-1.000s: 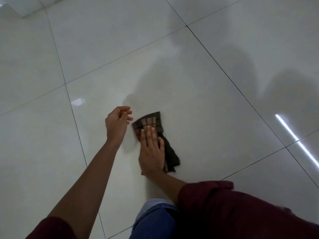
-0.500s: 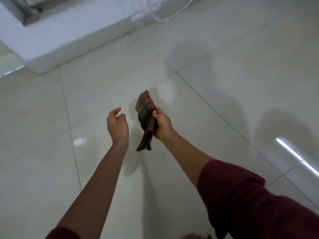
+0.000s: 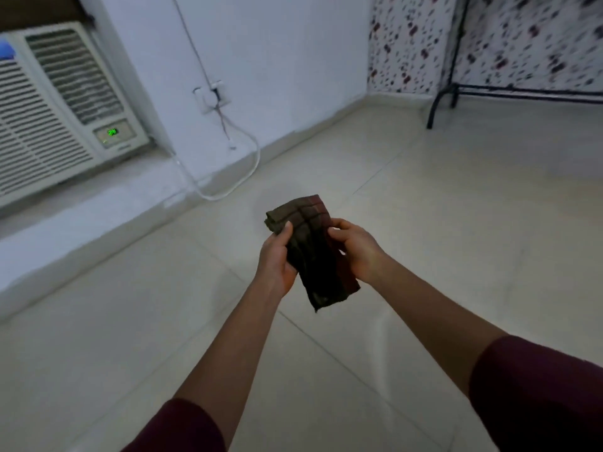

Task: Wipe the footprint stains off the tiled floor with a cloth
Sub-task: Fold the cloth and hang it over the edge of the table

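Since a moment ago you have lifted the dark brown checked folded cloth (image 3: 310, 252) off the floor, your head has come up so that the walls now show, and your left hand (image 3: 275, 261), which was free, has joined the right on it. You hold the cloth in the air between both hands, well above the tiles. Its long axis runs from the upper left, far from you, down to the lower right, near you; the folded far end points toward the wall and the near end hangs loose below your hands. A reddish band runs along its right edge.

Your left hand grips the left edge, thumb pressed on top and fingers curled beneath. Your right hand (image 3: 357, 251) closes on the right edge, its fingertips bent over the fabric. Both dark red sleeves (image 3: 535, 393) are pushed up the forearms.

Below lies the glossy cream tiled floor (image 3: 440, 223) with thin grout lines; you cannot make out any footprint stains on it. At the left a white window air conditioner (image 3: 62, 102) with a green lit display sits above a pale ledge. A white cable (image 3: 239, 177) loops down from a wall socket (image 3: 212, 97) onto the floor. At the far right a black metal frame (image 3: 439, 102) stands before a speckled wall (image 3: 414, 40).
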